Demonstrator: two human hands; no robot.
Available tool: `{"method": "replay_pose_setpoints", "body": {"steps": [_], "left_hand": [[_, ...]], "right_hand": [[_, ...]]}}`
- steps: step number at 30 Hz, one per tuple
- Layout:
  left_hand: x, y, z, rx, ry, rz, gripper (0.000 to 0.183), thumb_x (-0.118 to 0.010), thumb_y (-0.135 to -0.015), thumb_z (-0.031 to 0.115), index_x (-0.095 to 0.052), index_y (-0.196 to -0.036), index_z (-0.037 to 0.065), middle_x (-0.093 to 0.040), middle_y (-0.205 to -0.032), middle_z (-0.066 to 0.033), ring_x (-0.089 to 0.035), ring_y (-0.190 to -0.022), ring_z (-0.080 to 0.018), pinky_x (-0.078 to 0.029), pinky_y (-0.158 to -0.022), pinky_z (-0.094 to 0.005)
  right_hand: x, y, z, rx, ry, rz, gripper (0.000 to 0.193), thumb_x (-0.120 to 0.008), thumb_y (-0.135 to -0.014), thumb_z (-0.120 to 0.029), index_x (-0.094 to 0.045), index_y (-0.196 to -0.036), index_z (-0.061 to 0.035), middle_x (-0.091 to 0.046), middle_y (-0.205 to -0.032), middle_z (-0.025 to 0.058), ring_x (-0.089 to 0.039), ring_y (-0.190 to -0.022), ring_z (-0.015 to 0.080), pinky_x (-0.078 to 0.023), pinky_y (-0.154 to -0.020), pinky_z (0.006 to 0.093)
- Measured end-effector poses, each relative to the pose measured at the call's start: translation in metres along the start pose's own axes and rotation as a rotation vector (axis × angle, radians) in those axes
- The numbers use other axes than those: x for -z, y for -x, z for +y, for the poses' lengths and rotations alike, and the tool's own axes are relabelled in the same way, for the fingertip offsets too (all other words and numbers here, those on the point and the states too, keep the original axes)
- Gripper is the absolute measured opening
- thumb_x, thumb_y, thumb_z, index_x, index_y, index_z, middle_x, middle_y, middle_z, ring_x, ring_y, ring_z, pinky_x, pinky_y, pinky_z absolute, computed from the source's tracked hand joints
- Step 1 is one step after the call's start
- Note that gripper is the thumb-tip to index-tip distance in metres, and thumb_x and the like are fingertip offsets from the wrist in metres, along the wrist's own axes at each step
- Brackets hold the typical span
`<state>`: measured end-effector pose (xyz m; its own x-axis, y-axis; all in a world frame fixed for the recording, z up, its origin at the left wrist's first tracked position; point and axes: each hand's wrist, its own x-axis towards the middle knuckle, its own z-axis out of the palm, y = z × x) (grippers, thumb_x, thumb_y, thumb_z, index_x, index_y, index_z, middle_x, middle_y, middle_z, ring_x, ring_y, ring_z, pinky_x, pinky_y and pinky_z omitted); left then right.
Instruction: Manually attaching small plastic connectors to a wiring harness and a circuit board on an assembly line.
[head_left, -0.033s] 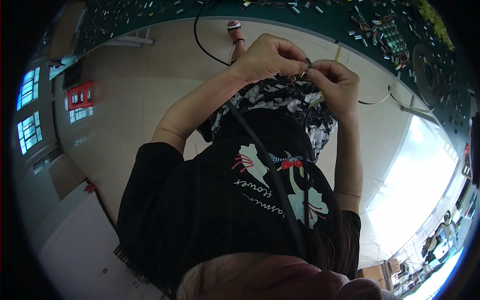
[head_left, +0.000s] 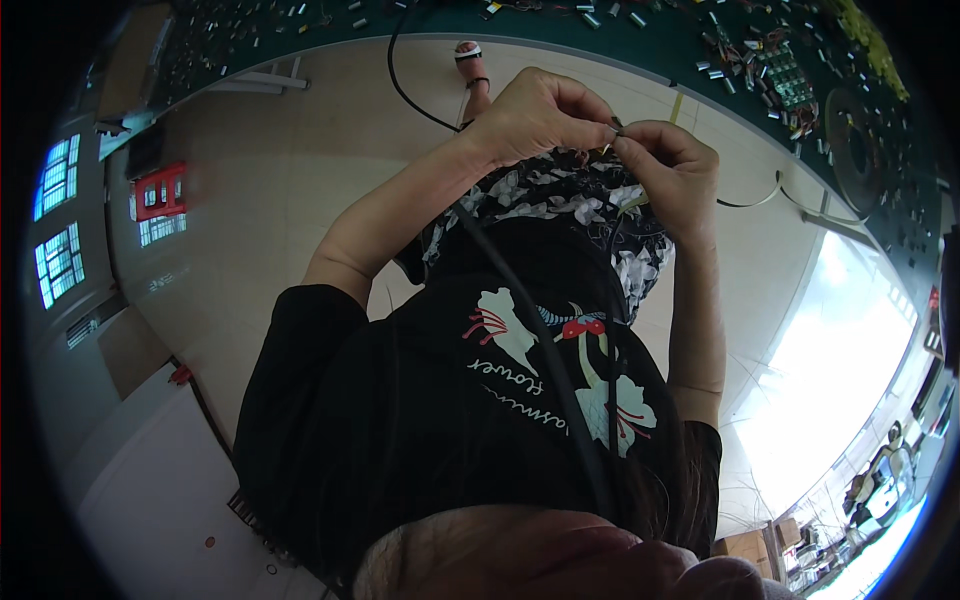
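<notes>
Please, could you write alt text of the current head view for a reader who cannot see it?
The left hand and right hand together pinch a tiny dark part above patterned black-and-white clothing. Beyond, a dark green table carries scattered silver cylinders and green circuit boards; a red stool stands at the picture's left.

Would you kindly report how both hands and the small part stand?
Left hand: pinching small dark part, exact kind unclear. Right hand: fingertips pinched at same part. Nothing visibly in the way.
</notes>
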<state>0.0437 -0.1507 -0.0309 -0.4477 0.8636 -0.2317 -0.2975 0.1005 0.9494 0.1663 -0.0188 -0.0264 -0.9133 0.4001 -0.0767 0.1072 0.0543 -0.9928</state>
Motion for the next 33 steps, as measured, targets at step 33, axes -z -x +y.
{"method": "replay_pose_setpoints", "body": {"steps": [33], "left_hand": [[-0.003, 0.005, -0.007, 0.203, 0.186, -0.001, 0.013, -0.062, -0.063, -0.001, -0.061, -0.076, -0.004, -0.057, -0.064, -0.0043, -0.052, -0.055, -0.0069, -0.041, -0.05, -0.0175]], "right_hand": [[-0.008, 0.007, 0.008, 0.414, 0.185, -0.024, 0.003, -0.058, -0.064, 0.002, -0.058, -0.065, -0.0009, -0.056, -0.058, 0.0041, -0.053, -0.052, 0.0083, -0.041, -0.048, 0.0195]]}}
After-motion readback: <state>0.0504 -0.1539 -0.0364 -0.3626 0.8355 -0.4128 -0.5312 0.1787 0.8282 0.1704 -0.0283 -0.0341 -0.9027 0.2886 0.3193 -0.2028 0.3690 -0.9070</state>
